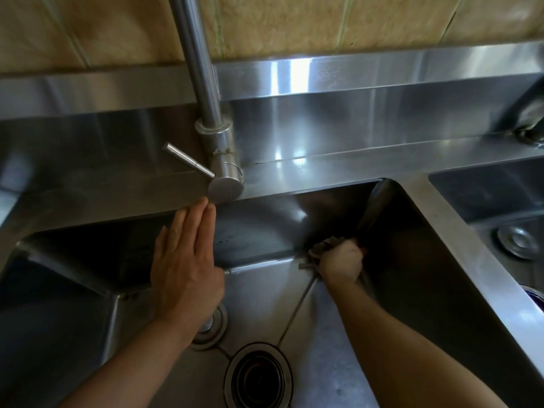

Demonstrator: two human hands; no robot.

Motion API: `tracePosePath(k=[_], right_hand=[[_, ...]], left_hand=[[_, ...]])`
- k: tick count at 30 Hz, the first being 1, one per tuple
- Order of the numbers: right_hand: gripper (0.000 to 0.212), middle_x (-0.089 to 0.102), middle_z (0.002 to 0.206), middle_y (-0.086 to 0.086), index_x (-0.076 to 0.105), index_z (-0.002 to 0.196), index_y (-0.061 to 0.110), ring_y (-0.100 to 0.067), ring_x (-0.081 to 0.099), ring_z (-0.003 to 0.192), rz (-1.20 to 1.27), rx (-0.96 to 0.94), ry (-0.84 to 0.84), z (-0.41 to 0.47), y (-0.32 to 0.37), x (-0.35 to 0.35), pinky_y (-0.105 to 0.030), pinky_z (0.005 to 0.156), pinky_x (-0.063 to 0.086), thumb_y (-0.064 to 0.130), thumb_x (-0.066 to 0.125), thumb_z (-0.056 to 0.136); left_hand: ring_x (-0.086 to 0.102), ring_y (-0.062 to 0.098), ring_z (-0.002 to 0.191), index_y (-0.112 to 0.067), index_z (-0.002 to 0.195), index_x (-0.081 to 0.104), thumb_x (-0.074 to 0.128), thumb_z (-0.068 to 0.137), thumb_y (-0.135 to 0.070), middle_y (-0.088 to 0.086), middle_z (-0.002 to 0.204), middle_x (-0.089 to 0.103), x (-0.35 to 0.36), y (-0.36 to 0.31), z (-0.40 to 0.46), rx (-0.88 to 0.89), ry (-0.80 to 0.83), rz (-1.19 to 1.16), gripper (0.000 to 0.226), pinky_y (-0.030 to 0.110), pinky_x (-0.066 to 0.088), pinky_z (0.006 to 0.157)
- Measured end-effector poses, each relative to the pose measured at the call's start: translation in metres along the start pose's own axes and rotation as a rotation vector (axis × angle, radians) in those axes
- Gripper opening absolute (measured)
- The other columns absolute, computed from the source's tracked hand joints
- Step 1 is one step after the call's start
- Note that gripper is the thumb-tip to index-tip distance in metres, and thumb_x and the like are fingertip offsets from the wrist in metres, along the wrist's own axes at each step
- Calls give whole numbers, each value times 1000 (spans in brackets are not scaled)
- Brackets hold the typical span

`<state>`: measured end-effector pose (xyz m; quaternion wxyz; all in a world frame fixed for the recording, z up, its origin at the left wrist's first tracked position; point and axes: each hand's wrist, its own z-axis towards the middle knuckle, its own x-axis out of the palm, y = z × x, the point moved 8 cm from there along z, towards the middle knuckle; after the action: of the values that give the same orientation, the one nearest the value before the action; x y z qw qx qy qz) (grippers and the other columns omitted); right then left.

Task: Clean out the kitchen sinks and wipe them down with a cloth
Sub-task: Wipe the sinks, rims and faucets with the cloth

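I look down into a large stainless steel sink [323, 343] with an open drain hole [257, 375] near its front. My right hand [341, 262] grips a dark grey cloth [319, 248] and presses it into the sink's far right corner. My left hand [182, 257] is held flat with straight fingers above the sink's back wall, its fingertips just below the faucet base [225, 187]. A second, smaller sink [494, 195] lies to the right, with a metal strainer [516, 241] in its drain.
The faucet's tall pipe [197, 60] rises at the back, its lever handle [188, 163] pointing left. A round sink stopper [210, 328] lies on the sink floor under my left wrist. A steel ledge [338, 166] and tiled wall [323, 22] stand behind.
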<state>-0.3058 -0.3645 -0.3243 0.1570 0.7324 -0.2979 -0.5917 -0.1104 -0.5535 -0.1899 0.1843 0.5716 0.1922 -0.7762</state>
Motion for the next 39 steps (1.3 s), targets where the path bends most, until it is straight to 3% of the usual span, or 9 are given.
tracePosePath(k=[4, 9, 13, 15, 19, 25, 30, 36, 39], right_hand=[[28, 47, 127, -21, 52, 120, 3, -39, 53, 108, 299, -70, -186, -21, 21, -43, -36, 92, 39, 10, 54, 92], [29, 45, 123, -22, 53, 113, -4, -26, 47, 106, 514, -303, -418, -49, 66, -111, 7, 83, 15, -5, 56, 85], [24, 44, 117, -26, 51, 105, -6, -20, 40, 101, 552, -418, -524, -60, 81, -125, 13, 81, 12, -8, 56, 82], [30, 39, 122, -29, 45, 111, -7, -34, 44, 102, 544, -348, -479, -53, 73, -102, 6, 85, 18, -9, 53, 82], [49, 26, 140, -29, 29, 136, -6, -44, 38, 117, 303, -105, -172, -32, 42, -25, -32, 100, 27, 4, 47, 92], [94, 19, 147, -27, 10, 146, -4, -42, 42, 121, 156, 40, 204, -38, 21, 41, -36, 96, 38, 13, 74, 79], [41, 60, 117, -23, 52, 116, -9, -33, 58, 110, 326, -101, 378, -84, 63, 62, -31, 94, 46, 1, 71, 80], [30, 59, 114, -17, 49, 103, 10, -28, 59, 104, 609, -155, 391, -144, 111, 45, -38, 97, 49, 0, 68, 82], [32, 61, 106, -6, 46, 88, 25, -15, 59, 90, 676, -293, 312, -164, 142, 20, -28, 81, 52, 9, 72, 80]], left_hand=[[35, 37, 134, 2, 139, 41, 71, 51, 0, 16, 146, 39, -2, 0, -1, -7, 30, -8, 93, 57, 36, 103], [42, 39, 129, 3, 135, 46, 73, 48, 1, 17, 143, 44, -6, -2, -1, -4, 47, -27, 92, 59, 40, 98], [43, 37, 129, 1, 136, 47, 75, 47, 2, 15, 143, 44, -9, -1, -1, 7, 37, -37, 93, 59, 40, 97], [42, 37, 130, -1, 137, 45, 77, 48, -1, 13, 144, 43, -9, -1, -1, 11, 21, -45, 95, 59, 39, 98], [38, 34, 134, -3, 140, 42, 76, 49, -2, 11, 147, 40, -6, 1, -1, 27, -4, -43, 97, 57, 37, 101], [34, 29, 136, -8, 142, 38, 71, 52, -6, 6, 149, 35, -4, 4, 0, 53, 14, -36, 97, 52, 33, 106], [25, 20, 140, -14, 146, 31, 69, 58, -11, -1, 154, 27, -10, 8, 1, 89, 84, -44, 95, 50, 23, 111], [26, 18, 137, -15, 146, 29, 71, 62, -7, 0, 152, 29, -36, 55, -8, 70, 37, -5, 95, 49, 24, 110], [17, 18, 140, -20, 149, 16, 71, 67, -16, -2, 155, 19, -39, 92, -16, -22, 98, 58, 98, 49, 18, 112]])
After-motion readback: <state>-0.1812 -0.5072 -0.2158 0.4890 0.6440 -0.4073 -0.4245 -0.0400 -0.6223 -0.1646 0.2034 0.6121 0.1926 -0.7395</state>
